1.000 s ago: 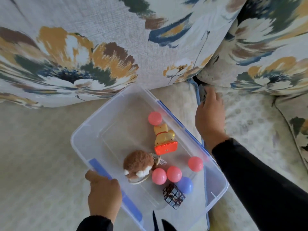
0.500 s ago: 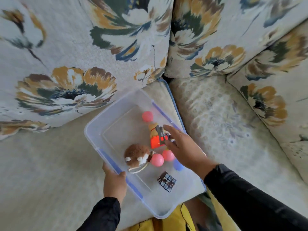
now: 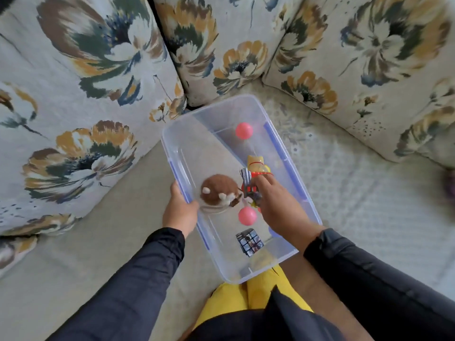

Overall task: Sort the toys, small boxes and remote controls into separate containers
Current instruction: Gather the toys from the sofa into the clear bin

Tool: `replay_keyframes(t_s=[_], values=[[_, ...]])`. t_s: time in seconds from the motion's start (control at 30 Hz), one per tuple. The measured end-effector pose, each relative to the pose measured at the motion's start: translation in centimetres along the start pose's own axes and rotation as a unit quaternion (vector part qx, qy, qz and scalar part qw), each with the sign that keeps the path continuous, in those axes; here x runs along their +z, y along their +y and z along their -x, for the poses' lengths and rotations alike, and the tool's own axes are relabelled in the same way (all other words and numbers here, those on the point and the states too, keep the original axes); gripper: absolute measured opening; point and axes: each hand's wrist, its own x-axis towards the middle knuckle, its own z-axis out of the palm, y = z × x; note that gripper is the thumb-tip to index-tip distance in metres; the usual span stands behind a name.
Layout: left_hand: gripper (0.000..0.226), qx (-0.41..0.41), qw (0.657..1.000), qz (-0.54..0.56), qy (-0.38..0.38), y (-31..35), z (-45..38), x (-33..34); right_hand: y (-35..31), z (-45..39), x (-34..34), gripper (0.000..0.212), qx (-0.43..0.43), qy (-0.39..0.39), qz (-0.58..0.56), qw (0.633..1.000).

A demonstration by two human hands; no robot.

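A clear plastic bin (image 3: 214, 105) with blue clips lies on the sofa seat. Inside are two pink balls (image 3: 244, 130) (image 3: 247, 216), a brown plush toy (image 3: 219, 191), a yellow and orange toy (image 3: 256, 163) and a small picture cube (image 3: 250, 243). My left hand (image 3: 179, 213) grips the bin's left rim beside the plush. My right hand (image 3: 279, 207) reaches into the bin and holds a small grey and red toy figure (image 3: 246, 178) low over the orange toy. My hand hides part of the figure.
Floral back cushions (image 3: 98, 70) stand behind and to the right of the bin. The pale sofa seat (image 3: 357, 198) stretches to the right, with a blurred purple thing (image 3: 450, 183) at its right edge. My yellow-clad knees (image 3: 234, 301) sit just below the bin's near end.
My right hand left the gap between the seat cushions and came into the bin with the small figure. The bin now lies turned, further right. My left hand stays on the rim.
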Motion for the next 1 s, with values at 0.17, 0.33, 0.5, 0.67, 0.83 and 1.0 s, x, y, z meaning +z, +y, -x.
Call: replay_keyframes(t_s=[0.17,0.33,0.5,0.67,0.83,1.0], values=[[0.082,0.041,0.998,0.005,-0.049,3.4,2.0,0.3,0.4,5.3,-1.7,0.045,0.020,0.064,0.004,0.998],[0.081,0.083,0.992,-0.020,-0.095,6.4,3.4,1.2,2.6,9.9,-4.9,0.045,0.120,0.163,0.017,0.979],[0.074,0.118,0.984,-0.064,-0.120,9.0,4.3,2.4,6.8,13.2,-7.4,0.040,0.213,0.216,0.000,0.953],[0.067,0.129,0.978,-0.084,-0.142,11.6,5.0,4.0,9.8,13.5,-8.3,0.048,0.223,0.240,-0.006,0.945],[0.059,0.141,0.975,-0.096,-0.143,13.9,6.0,5.9,12.3,13.4,-8.8,0.059,0.261,0.276,-0.065,0.923],[0.067,0.138,0.977,-0.085,-0.142,16.4,7.7,8.3,15.1,14.6,-10.4,0.062,0.283,0.307,-0.115,0.902]])
